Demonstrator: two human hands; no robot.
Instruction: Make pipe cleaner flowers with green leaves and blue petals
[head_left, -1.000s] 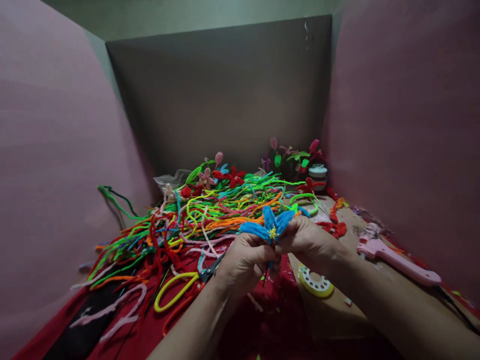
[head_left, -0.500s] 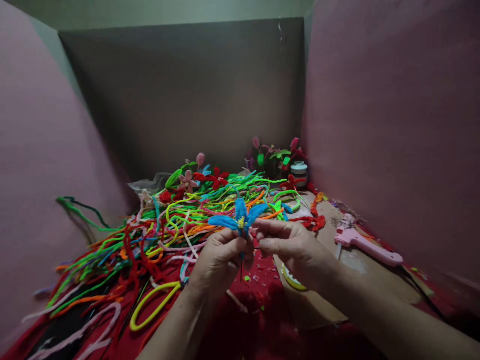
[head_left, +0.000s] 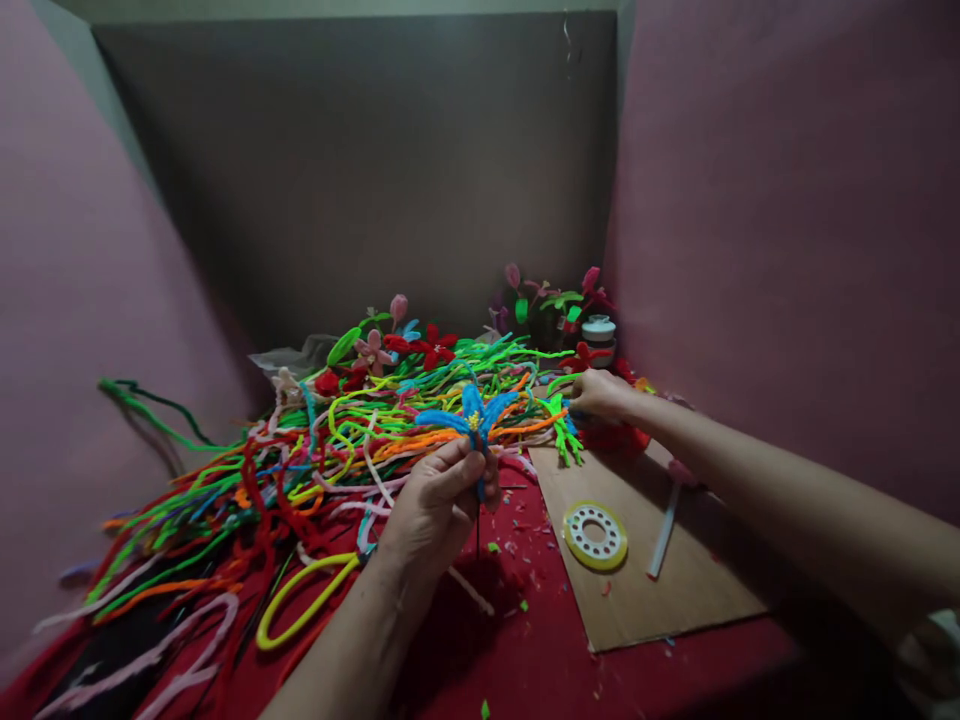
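In my left hand, thumb and fingers pinch a blue pipe-cleaner flower with yellow stamens, held upright above the red cloth. Its thin stem points down below the fingers. My right hand reaches to the far edge of the cardboard, fingers closed and turned down at some blue pipe-cleaner pieces. Whether it grips one is hidden. Just left of those fingers lies a bright green pipe-cleaner piece with several prongs.
A large heap of coloured pipe cleaners spreads to the left. On the cardboard lie a yellow tape roll and a glue stick, its pink glue gun mostly behind my right arm. Finished flowers and a white-lidded jar stand behind.
My right hand has left the blue flower and moved right and away from me to the pieces on the cardboard. My left hand still holds the flower. The tape roll is now uncovered.
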